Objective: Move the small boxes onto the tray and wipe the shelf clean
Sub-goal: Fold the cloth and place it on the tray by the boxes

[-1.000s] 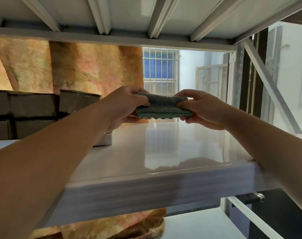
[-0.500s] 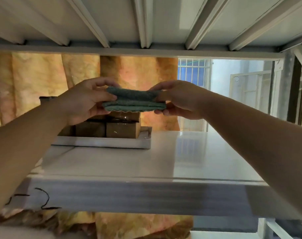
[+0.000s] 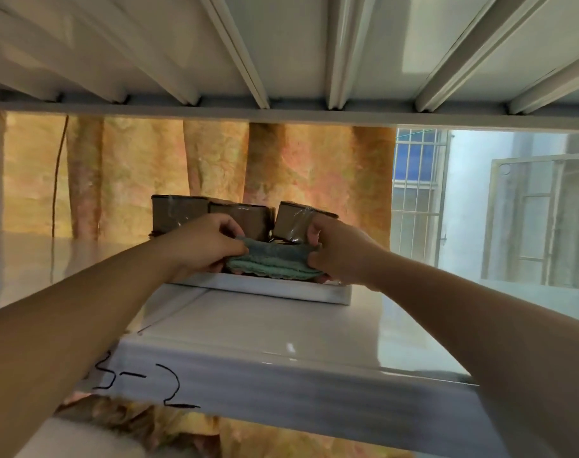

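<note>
A folded green cloth (image 3: 270, 261) hangs just above the front rim of a white tray (image 3: 281, 290). My left hand (image 3: 203, 246) pinches its left end and my right hand (image 3: 339, 251) pinches its right end. Several small brown boxes (image 3: 240, 218) wrapped in clear tape stand stacked in the tray, right behind the cloth; my hands hide their lower parts. The tray rests on the glossy white shelf (image 3: 281, 338), toward its back.
The upper shelf's ribbed underside (image 3: 281, 54) hangs low overhead. An orange patterned curtain (image 3: 132, 176) covers the back, with a thin dark cord (image 3: 57, 180) at the left. A barred window (image 3: 417, 193) is at the right. Black handwriting (image 3: 142, 385) marks the shelf's front edge.
Both hands carried the folded cloth left and down from over the bare shelf to the tray's front rim. The view swung left, so the tray now sits in the middle.
</note>
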